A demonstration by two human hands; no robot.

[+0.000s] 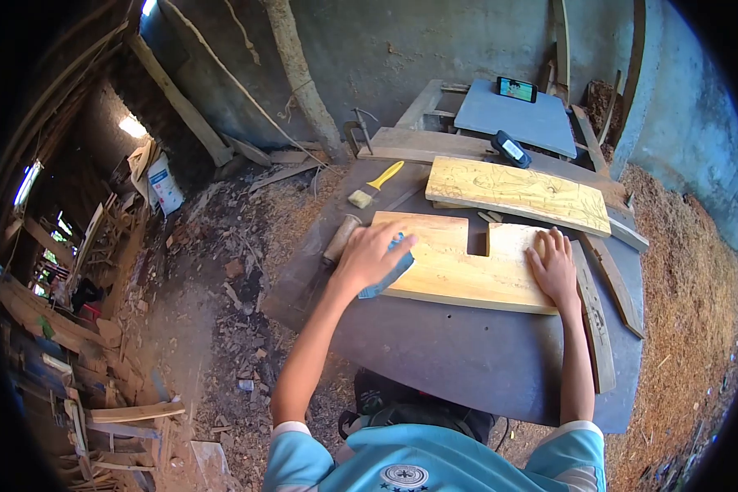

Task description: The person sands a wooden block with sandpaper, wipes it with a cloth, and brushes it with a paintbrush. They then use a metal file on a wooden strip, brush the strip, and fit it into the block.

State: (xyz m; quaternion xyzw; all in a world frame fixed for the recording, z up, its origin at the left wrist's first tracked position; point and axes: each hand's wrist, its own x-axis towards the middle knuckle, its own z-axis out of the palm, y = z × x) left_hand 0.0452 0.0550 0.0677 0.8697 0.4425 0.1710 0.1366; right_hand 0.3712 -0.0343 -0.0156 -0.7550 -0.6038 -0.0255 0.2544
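Note:
A pale wooden board point(435, 279) with a rectangular notch in its far edge lies flat on the dark worktable point(435, 344). At the board's left end, my left hand point(369, 256) is closed over a blue sheet point(392, 277) that looks like sandpaper, partly hidden under the palm. My right hand point(554, 264) rests on the board's right end, its fingers spread on the wood. Just left of my left hand is a worn wooden cylinder point(342, 236), perhaps a mallet head or handle. Behind the notched board lies another board point(517, 193) with line drawings on it.
A yellow-handled paintbrush point(375, 185) lies at the table's far left. Narrow wooden strips point(592, 316) flank the right side. A dark handheld device point(511, 150) sits behind the drawn board. Farther back, a phone point(517, 89) stands on a grey panel point(500, 119). Shavings point(689, 312) cover the right-hand floor.

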